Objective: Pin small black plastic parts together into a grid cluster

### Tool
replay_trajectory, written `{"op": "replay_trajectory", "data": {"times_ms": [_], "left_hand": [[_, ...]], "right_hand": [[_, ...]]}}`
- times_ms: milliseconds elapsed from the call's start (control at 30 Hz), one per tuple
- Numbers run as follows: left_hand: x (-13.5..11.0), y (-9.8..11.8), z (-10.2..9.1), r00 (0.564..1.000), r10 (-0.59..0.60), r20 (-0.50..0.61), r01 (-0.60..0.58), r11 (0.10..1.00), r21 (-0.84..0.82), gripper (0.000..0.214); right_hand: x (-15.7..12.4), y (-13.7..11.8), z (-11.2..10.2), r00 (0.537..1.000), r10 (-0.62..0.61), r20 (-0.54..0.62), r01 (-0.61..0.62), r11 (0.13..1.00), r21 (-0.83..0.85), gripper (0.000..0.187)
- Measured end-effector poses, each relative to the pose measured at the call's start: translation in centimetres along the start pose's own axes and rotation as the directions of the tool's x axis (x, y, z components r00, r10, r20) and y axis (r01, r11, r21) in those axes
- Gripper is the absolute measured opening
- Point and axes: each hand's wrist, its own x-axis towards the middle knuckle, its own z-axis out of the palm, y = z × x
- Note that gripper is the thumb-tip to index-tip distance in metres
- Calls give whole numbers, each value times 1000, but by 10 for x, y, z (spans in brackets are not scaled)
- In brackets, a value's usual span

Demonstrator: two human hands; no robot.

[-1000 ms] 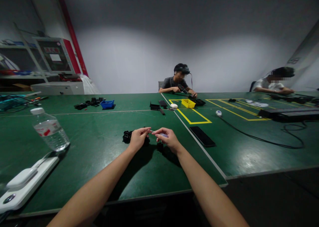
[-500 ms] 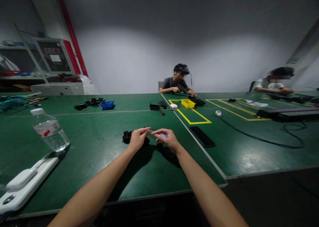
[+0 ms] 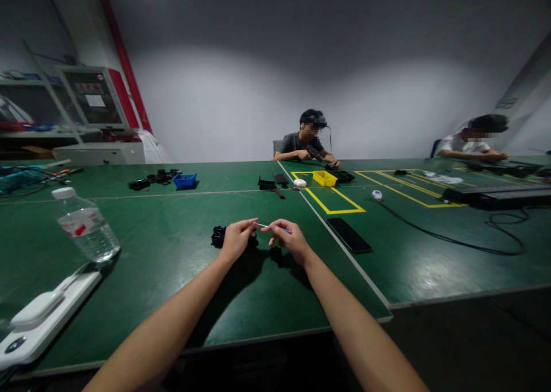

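grip of right hand (image 3: 289, 240) holds a screwdriver (image 3: 263, 225); left hand (image 3: 237, 237) pinched narrow at its tip. black parts (image 3: 218, 237) lie nearby.

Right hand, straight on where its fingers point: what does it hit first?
Likely the left hand: its fingertips sit just ahead of the right hand, in line with the thin tool it holds. Whether the tool's tip already touches them is unclear from this view.
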Motion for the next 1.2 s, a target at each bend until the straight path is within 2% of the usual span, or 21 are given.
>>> {"op": "replay_trajectory", "data": {"times_ms": [333,767,933,1200], "left_hand": [[1,-3,0,1000,-7,0,7,1000,-1,35],[0,1,1,1000,6,11,-6,1000,-19,31],[-1,1,1,1000,5,20,-5,1000,-10,33],[-4,0,4,996,78,42,-80,995,53,30]], "right_hand": [[-2,-1,-1,999,8,37,-4,994,-109,27],[-2,0,-2,996,-4,87,14,993,-114,26],[-2,0,1,1000,1,18,0,996,-85,26],[3,5,-2,992,8,-128,-9,1000,-5,29]]}}
